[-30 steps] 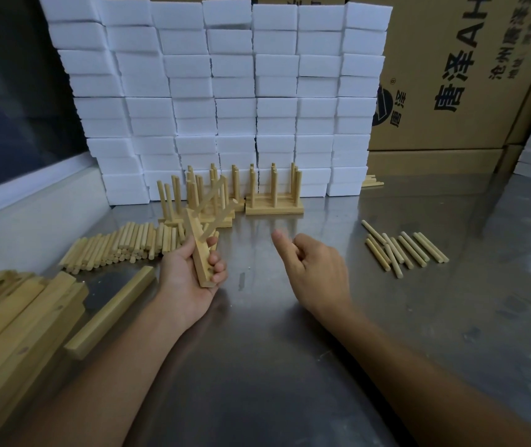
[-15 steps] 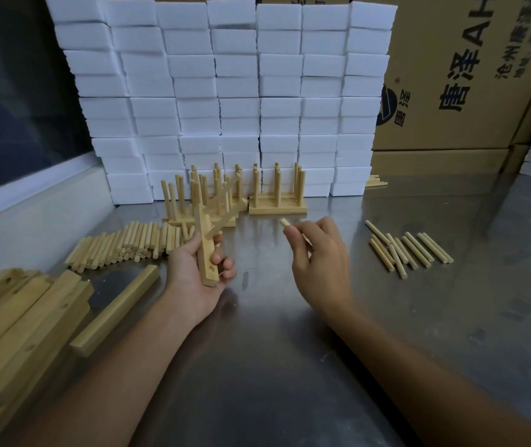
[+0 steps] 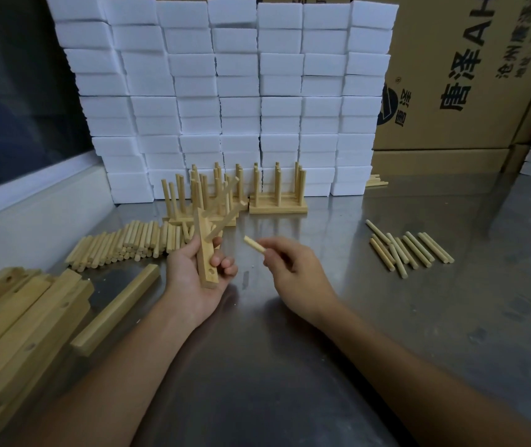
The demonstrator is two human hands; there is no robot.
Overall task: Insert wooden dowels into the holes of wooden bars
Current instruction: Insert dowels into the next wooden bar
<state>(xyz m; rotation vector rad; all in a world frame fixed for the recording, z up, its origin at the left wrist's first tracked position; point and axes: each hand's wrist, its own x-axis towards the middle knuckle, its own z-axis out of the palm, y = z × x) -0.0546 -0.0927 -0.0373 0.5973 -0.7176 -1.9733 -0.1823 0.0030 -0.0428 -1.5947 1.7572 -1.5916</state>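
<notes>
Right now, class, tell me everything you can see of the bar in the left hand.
The bar is a pale, square-edged length of wood, held roughly upright above the table by the left hand, whose fingers curl round its middle. Three dowels stick out of its upper part, slanting up to the right. One empty hole shows near its lower end. The right hand pinches another dowel just beside it, not touching.

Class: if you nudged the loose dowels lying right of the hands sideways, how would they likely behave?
The loose dowels look round and smooth on a shiny steel table, so they would probably roll. They look thin, so likely light, yet stiff.
</notes>
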